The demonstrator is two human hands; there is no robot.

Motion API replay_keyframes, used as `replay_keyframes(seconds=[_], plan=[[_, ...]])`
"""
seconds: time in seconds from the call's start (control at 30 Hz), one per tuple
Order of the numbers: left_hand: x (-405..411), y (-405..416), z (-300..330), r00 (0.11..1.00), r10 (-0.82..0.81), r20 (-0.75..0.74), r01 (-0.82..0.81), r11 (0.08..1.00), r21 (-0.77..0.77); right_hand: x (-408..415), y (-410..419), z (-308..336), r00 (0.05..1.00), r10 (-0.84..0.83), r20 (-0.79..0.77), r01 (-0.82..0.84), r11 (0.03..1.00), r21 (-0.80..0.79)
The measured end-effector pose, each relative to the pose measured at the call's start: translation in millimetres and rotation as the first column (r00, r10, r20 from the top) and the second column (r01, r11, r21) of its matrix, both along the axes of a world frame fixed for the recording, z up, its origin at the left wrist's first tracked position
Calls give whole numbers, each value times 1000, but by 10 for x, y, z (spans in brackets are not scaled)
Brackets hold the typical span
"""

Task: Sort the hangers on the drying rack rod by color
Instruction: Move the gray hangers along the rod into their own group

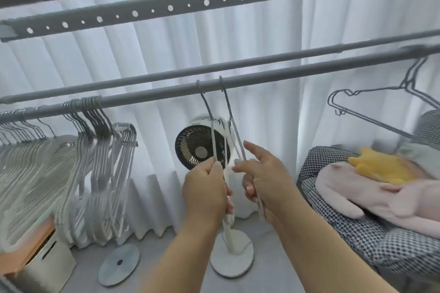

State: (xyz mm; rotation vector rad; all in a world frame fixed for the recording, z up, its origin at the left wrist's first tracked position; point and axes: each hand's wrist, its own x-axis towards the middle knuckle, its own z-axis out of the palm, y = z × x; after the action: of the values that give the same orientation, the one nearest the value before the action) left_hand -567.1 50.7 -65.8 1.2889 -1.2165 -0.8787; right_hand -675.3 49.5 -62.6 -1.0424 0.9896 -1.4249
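Two pale hangers [215, 126], hooked mid-rod [262, 78], are gripped, seemingly one apiece, by the left hand [206, 191] and right hand [266, 183].

**Hangers on rack rod, mid-sort**

Grey rod [166, 93] runs slightly tilted across mid-frame. Dense bunch of pale and white hangers [71, 162] hangs at left, hooks packed together. Two thin grey hangers [217, 126] hang at centre, hooks apart on rod, lower parts converging. Dark wire hangers [371, 102] hang at far right, tilted.
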Motion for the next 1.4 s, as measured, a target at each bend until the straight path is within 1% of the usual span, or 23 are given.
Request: replay_keyframes(seconds=[0.07,0.23,0.33,0.4,0.53,0.63,0.77,0.9,1.2,1.4], plan=[[-201,10,8,999,-42,-21,42,999,13,-241,5,5,998,-60,-18,61,998,8],[-732,43,70,990,-114,-84,116,993,21,-820,0,16,985,-173,15,173,985,30],[-1026,45,109,986,-157,-46,159,987,28,-1147,4,12,979,-202,27,201,979,41],[-1205,52,133,988,-153,-4,153,988,22,-1348,-3,-3,976,-212,41,210,976,52],[-1582,58,172,985,-158,71,158,987,3,-1726,-19,-33,973,-206,107,201,978,60],[-1850,80,216,981,-168,101,168,986,6,-1999,-17,-39,972,-201,120,197,979,51],[-2188,139,263,970,-151,188,153,988,6,-2357,3,-43,974,-187,130,183,982,42],[-2490,181,282,962,-148,230,150,989,9,-2657,13,-37,978,-156,142,151,987,47],[-3062,212,275,962,-125,243,132,991,-9,-3151,-19,-31,977,-139,161,132,990,56],[-3293,179,274,952,-131,278,141,990,-18,-3340,-29,-29,977,-122,173,114,992,53]])
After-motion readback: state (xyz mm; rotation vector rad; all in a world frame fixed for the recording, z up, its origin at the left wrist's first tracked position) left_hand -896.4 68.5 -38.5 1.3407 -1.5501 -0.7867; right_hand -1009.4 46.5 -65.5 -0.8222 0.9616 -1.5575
